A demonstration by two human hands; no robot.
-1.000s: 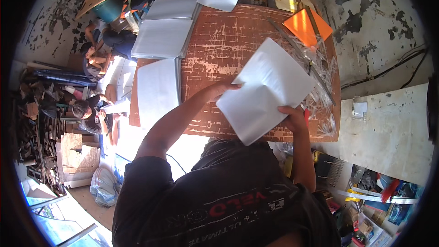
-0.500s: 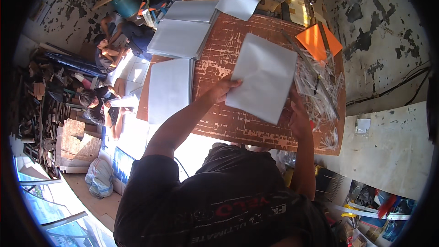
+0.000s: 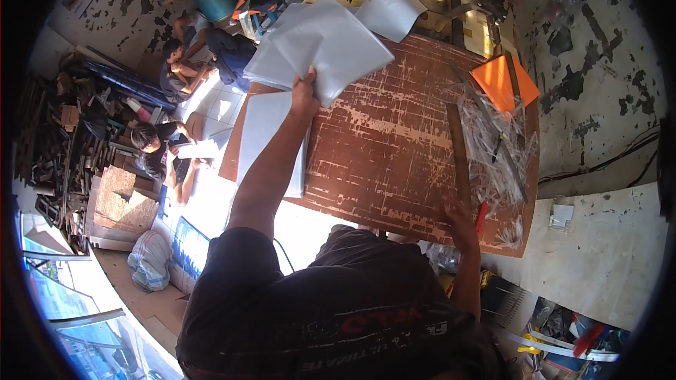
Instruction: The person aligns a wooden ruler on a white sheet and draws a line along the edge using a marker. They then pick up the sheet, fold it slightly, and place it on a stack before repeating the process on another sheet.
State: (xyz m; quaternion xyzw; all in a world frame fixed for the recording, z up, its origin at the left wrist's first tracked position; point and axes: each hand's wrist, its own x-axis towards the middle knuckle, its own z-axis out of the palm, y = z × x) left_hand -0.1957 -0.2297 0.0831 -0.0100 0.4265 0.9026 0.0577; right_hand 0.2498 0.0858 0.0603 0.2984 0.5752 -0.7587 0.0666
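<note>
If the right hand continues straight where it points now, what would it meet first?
Most likely the brown strip lying on the table, just ahead of the right hand. The hand's height is unclear, so it might pass above the strip.

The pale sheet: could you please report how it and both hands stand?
Left hand gripping pale sheet by near edge, over stacked sheets, contact unclear. Right hand open, empty, by near side of table. Plastic scraps right, apart from sheet.

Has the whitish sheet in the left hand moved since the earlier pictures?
Yes: judged against the brown tabletop, the whitish sheet, held by the left hand, has gone leftward and away from the person, to over the stacked sheets.
</note>
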